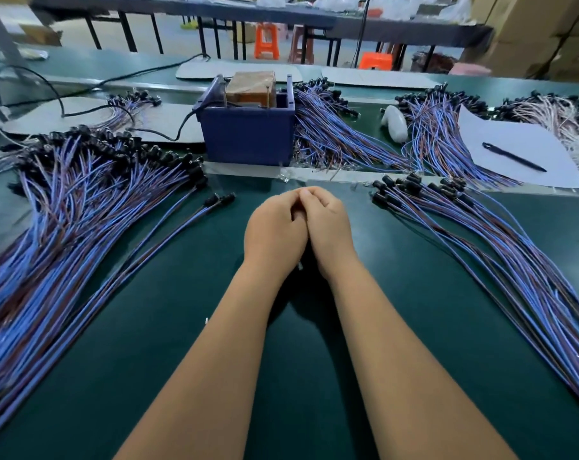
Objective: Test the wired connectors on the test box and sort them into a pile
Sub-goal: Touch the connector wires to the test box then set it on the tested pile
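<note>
The work went on at a long green bench [414,327] in a workshop, with dark tables and orange stools [266,41] blurred behind it. At twelve o'clock from the hands stood the blue test box [248,134], a little apart from them, with a brown block on its top and a black cable going out to the left. The left hand [275,230] and the right hand [328,224] lay pressed together in the middle of the bench, their fingers curled against each other; I could not tell if they held anything between them. A big pile of wired connectors [82,200] lay at nine to ten o'clock, and a smaller pile [464,227] at two to three o'clock. In both, the black plugs pointed away from the person and the blue wires ran back toward the near edge. A loose pair of connectors [220,199] lay just beside the left pile, at ten o'clock, nearer to the left hand. Probably that hand should take the next one, along the wire's length.
</note>
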Demonstrator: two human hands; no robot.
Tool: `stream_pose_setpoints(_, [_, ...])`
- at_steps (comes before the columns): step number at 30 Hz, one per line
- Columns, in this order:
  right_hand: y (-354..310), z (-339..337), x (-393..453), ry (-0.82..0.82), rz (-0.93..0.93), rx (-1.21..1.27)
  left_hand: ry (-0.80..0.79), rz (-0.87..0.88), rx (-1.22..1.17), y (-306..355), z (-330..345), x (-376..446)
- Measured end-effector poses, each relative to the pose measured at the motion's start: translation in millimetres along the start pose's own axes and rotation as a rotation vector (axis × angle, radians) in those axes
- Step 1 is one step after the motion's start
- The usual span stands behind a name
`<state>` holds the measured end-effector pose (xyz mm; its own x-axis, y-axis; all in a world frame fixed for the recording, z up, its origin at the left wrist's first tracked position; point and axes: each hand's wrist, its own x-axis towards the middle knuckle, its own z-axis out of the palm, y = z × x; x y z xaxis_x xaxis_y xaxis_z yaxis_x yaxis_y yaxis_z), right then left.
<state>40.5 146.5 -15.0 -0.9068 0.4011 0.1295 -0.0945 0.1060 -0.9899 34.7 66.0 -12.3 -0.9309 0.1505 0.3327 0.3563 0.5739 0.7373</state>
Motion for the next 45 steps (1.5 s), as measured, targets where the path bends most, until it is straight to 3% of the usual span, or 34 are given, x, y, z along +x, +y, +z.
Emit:
stream_pose_setpoints(8, [2.3,5.4,-8.5,-0.056,-0.059,-0.27,0.177,-0.166,0.118,-20.1,-32.2,8.1])
stream_pose_setpoints(13, [1.9,3.6,-11.7,-0.083,-0.057,-0.298,0.179,-0.366,0.338,-48.7,-58.4,11.5])
stream_pose_setpoints(28, [0.3,2.4,-12.3,-0.131,-0.077,-0.341,0.126,-0.377,0.459,-56.0,-56.8,14.9])
stream_pose_setpoints(31, [-0.5,2.7,-12.6,-0.13,-0.085,-0.344,0.291,-0.265,0.299,-55.0,-54.5,13.9])
stream_pose_setpoints(33, [-1.3,2.4,-13.0,-0.126,-0.075,-0.329,0.461,-0.138,0.045,-45.7,-51.3,15.2])
stream_pose_setpoints(35, [-2.0,2.6,-13.5,-0.131,-0.043,-0.264,0.516,-0.058,-0.287,-31.9,-47.2,16.8])
stream_pose_setpoints(38, [-3.8,3.5,-14.0,-0.174,0.009,-0.079,0.389,-0.029,-0.71,-13.6,-40.8,14.9])
stream_pose_setpoints(45, [-11.4,-3.6,-8.3,-0.222,0.124,0.236,-0.078,0.016,-1.127,4.1,-29.0,5.0])
